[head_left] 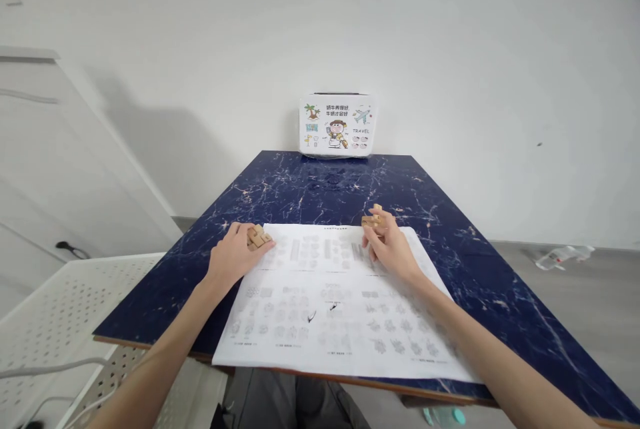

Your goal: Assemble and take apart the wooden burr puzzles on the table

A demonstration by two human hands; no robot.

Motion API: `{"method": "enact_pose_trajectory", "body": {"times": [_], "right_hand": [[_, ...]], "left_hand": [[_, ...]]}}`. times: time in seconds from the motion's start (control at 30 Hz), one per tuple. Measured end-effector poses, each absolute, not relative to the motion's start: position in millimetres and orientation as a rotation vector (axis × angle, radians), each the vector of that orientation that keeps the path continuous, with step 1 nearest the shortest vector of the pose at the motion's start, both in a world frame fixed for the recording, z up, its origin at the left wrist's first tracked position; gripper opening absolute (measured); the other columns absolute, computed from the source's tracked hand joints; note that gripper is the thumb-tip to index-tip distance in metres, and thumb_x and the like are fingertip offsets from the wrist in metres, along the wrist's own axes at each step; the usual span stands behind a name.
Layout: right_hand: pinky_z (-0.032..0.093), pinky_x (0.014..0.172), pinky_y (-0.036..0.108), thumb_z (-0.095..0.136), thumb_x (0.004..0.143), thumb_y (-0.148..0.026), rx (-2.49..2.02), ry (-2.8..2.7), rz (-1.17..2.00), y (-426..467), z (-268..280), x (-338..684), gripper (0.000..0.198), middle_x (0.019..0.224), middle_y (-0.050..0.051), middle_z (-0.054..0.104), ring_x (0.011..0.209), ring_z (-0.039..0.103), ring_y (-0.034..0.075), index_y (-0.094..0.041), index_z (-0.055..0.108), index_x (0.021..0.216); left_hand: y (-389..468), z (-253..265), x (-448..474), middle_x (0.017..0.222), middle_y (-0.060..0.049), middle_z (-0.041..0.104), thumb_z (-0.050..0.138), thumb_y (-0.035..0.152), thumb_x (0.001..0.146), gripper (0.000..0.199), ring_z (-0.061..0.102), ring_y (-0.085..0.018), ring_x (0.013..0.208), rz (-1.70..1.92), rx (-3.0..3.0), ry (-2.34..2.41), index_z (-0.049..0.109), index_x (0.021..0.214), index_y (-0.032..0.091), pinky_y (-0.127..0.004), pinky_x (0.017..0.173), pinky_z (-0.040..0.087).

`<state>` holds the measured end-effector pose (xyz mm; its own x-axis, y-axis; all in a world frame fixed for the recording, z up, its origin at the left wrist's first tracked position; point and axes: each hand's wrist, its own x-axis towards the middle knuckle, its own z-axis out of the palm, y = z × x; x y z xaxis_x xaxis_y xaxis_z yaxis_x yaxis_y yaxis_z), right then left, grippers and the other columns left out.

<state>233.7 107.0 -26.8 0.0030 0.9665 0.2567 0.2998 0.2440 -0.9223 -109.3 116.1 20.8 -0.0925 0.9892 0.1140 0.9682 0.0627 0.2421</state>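
At the upper left corner of a printed paper sheet (320,349), my left hand (233,254) curls its fingers and thumb around a cluster of small wooden puzzle blocks (259,237). My right hand (393,249) is at the sheet's upper right, its fingers bent in against another group of interlocking wooden pieces (371,221). Part of that group is hidden behind the fingers, and one piece sticks up above them. Rows of faint grey assembly drawings cover the sheet. Two small dark curved bits (312,316) lie on its lower middle.
The sheet rests on a dark blue marbled table (320,189). A white cartoon-printed case (337,126) stands at its far edge, against the wall. White perforated shelving (65,296) with cables is on the left. A clear plastic bottle (565,256) lies on the floor at right.
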Motion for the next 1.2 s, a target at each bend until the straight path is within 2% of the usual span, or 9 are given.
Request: {"method": "enact_pose_trajectory", "body": {"times": [0.13,0.23,0.37,0.43,0.57,0.7,0.8,1.03,1.2], "right_hand": [[0.046,0.049,0.028,0.057,0.096,-0.047,-1.247,-1.491,0.922,112.0,-32.3,232.9,0.047,0.1,0.007,0.074,0.055,0.066,0.016,-0.022,0.046,0.135],[0.047,0.052,0.028,0.06,0.095,-0.05,-1.247,-1.452,0.911,110.8,-29.3,230.0,0.042,0.11,0.01,0.073,0.068,0.072,0.019,-0.021,0.054,0.126],[0.045,0.055,0.029,0.06,0.096,-0.056,-1.22,-1.413,0.904,102.7,-18.5,224.4,0.037,0.089,0.007,0.073,0.068,0.068,0.019,-0.02,0.062,0.102],[0.044,0.054,0.029,0.058,0.096,-0.06,-1.168,-1.429,0.945,97.8,-13.5,222.2,0.04,0.076,0.004,0.069,0.061,0.062,0.017,-0.02,0.062,0.094],[0.04,0.052,0.029,0.058,0.097,-0.061,-1.0,-1.443,1.157,89.3,-8.5,218.5,0.042,0.068,0.0,0.064,0.053,0.054,0.014,-0.021,0.06,0.086],[0.036,0.05,0.027,0.06,0.099,-0.056,-0.828,-1.455,1.38,81.8,-9.0,213.1,0.039,0.059,-0.004,0.057,0.046,0.048,0.012,-0.021,0.057,0.082],[0.035,0.05,0.027,0.062,0.099,-0.054,-0.751,-1.454,1.483,77.1,-10.2,208.6,0.039,0.054,-0.005,0.055,0.044,0.046,0.011,-0.022,0.054,0.079],[0.034,0.054,0.027,0.062,0.099,-0.052,-0.696,-1.447,1.583,73.9,-8.0,205.5,0.036,0.052,-0.006,0.056,0.044,0.044,0.01,-0.022,0.052,0.082],[0.032,0.052,0.026,0.066,0.097,-0.05,-0.8,-1.444,1.56,75.0,-5.6,202.4,0.03,0.061,-0.007,0.059,0.048,0.044,0.011,-0.025,0.055,0.11]], "left_hand": [[104.2,24.5,-101.1,0.149,-0.018,0.051,0.069,0.072,0.078,0.088,0.064,-0.043,0.12,0.593,2.159,2.234,0.046,0.147,0.021,-0.052,0.092,0.055],[94.2,25.8,-91.0,0.147,-0.016,0.052,0.064,0.063,0.088,0.074,0.066,-0.034,0.117,0.905,2.364,2.122,0.045,0.146,0.022,-0.038,0.079,0.058],[92.4,26.9,-74.9,0.131,-0.01,0.061,0.054,0.047,0.099,0.037,0.066,-0.013,0.072,0.966,2.561,1.699,0.06,0.126,0.023,-0.029,0.069,0.053],[96.1,28.2,-64.6,0.123,-0.006,0.064,0.052,0.043,0.1,0.028,0.06,-0.01,0.063,0.946,2.559,1.522,0.063,0.117,0.023,-0.029,0.071,0.052],[104.8,28.8,-41.7,0.118,-0.006,0.065,0.058,0.047,0.098,0.034,0.065,-0.017,0.083,0.88,2.371,1.319,0.062,0.123,0.025,-0.033,0.079,0.054],[108.9,23.6,-26.8,0.137,-0.012,0.062,0.08,0.046,0.082,0.075,0.064,-0.027,0.116,0.778,2.12,1.108,0.047,0.147,0.028,-0.044,0.099,0.052],[107.8,20.1,-23.5,0.152,-0.013,0.054,0.091,0.043,0.069,0.094,0.057,-0.033,0.133,0.698,2.016,0.91,0.045,0.151,0.033,-0.049,0.107,0.048],[103.4,20.8,-23.0,0.138,-0.01,0.065,0.097,0.042,0.059,0.093,0.059,-0.033,0.13,0.743,2.019,0.827,0.055,0.141,0.027,-0.048,0.111,0.046],[106.2,17.7,-23.1,0.131,-0.01,0.065,0.094,0.048,0.063,0.084,0.062,-0.033,0.122,0.858,2.094,0.896,0.056,0.134,0.025,-0.048,0.104,0.05]]}}
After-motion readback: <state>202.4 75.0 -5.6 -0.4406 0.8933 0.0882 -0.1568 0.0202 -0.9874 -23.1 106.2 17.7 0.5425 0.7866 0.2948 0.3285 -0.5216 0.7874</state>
